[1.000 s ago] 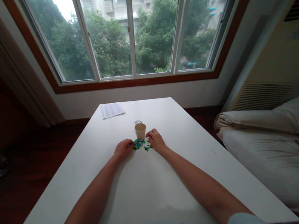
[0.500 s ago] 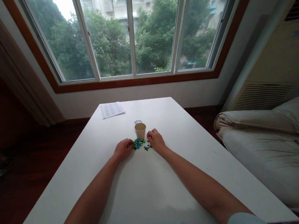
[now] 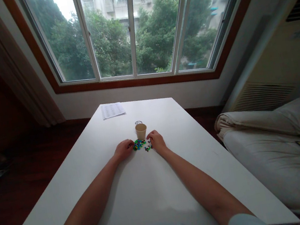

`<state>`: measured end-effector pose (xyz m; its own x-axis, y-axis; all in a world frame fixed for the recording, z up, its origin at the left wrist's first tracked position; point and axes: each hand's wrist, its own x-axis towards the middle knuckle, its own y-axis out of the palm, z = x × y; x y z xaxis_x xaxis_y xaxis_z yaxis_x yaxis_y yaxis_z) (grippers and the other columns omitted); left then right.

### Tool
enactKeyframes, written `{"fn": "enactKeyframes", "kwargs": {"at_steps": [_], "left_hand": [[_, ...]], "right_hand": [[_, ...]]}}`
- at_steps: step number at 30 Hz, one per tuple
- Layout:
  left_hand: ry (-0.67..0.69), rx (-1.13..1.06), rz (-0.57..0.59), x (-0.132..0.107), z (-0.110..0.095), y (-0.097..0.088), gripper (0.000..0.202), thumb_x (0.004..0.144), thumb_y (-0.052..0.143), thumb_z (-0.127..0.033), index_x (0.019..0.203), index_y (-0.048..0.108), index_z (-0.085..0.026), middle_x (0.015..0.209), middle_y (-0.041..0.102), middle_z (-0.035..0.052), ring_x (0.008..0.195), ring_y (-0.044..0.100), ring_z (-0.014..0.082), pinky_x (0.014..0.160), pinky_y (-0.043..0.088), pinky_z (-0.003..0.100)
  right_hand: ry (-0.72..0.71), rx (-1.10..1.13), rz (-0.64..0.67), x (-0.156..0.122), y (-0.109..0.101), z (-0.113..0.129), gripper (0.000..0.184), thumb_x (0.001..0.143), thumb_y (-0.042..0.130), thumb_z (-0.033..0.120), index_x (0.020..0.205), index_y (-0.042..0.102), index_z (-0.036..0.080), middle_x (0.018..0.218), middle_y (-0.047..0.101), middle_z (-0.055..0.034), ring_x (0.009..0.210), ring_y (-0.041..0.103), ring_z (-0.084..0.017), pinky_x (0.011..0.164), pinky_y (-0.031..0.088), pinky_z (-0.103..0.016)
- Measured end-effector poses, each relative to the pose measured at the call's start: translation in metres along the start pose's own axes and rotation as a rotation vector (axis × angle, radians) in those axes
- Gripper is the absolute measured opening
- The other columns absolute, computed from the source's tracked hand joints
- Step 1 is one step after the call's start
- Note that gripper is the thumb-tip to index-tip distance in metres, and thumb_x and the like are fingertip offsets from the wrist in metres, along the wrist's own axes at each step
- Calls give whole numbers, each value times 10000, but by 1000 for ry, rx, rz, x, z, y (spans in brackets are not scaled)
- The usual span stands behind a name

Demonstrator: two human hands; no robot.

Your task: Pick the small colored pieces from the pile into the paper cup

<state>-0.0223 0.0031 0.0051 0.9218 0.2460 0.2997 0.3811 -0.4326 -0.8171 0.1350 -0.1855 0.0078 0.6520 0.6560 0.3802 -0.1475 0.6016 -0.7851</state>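
Note:
A small heap of tiny green, blue and dark pieces lies on the white table. Just behind it stands a tan paper cup. My left hand rests at the heap's left edge with its fingers curled, touching the pieces. My right hand sits at the right of the heap, fingers bent and pinched near a few loose dark pieces. What either hand holds is too small to make out.
A printed sheet of paper lies at the table's far left corner. A small clear glass item stands behind the cup. A bed with pale bedding is at the right, and a large window is ahead.
Both hands stay at the heap; my right hand's fingers have shifted slightly. Nothing else has moved.

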Motion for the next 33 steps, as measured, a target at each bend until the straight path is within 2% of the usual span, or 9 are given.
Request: {"fn": "enactKeyframes", "kwargs": {"at_steps": [6, 15, 19, 33], "left_hand": [[14, -10, -16, -1, 1, 1, 188, 863, 551, -208, 939, 722, -218, 852, 658, 13, 763, 553, 144, 699, 397, 242], [14, -17, -4, -1, 1, 0, 196, 864, 550, -194, 937, 731, -216, 860, 667, 12, 770, 560, 144, 705, 404, 238], [20, -17, -7, -1, 1, 0, 197, 865, 546, -199, 941, 727, -215, 861, 669, 14, 768, 560, 145, 698, 404, 240], [13, -14, -4, 0, 1, 0, 189, 869, 546, -225, 937, 722, -216, 857, 664, 16, 759, 553, 145, 691, 399, 242]], "right_hand": [[-2, 52, -65, 1, 2, -6, 308, 867, 450, 52, 912, 722, 189, 1009, 628, -54, 921, 598, -156, 880, 452, -268], [-135, 164, -269, 4, 12, -19, 309, 838, 481, 75, 959, 732, 209, 948, 639, -71, 949, 567, -223, 882, 476, -361], [-165, 190, -295, 4, 11, -18, 356, 851, 458, 76, 1057, 716, 210, 1007, 636, -84, 978, 561, -235, 878, 484, -379], [-177, 212, -312, 4, 8, -15, 285, 971, 445, 231, 1072, 710, 210, 968, 663, -86, 943, 583, -229, 868, 477, -372]]}}
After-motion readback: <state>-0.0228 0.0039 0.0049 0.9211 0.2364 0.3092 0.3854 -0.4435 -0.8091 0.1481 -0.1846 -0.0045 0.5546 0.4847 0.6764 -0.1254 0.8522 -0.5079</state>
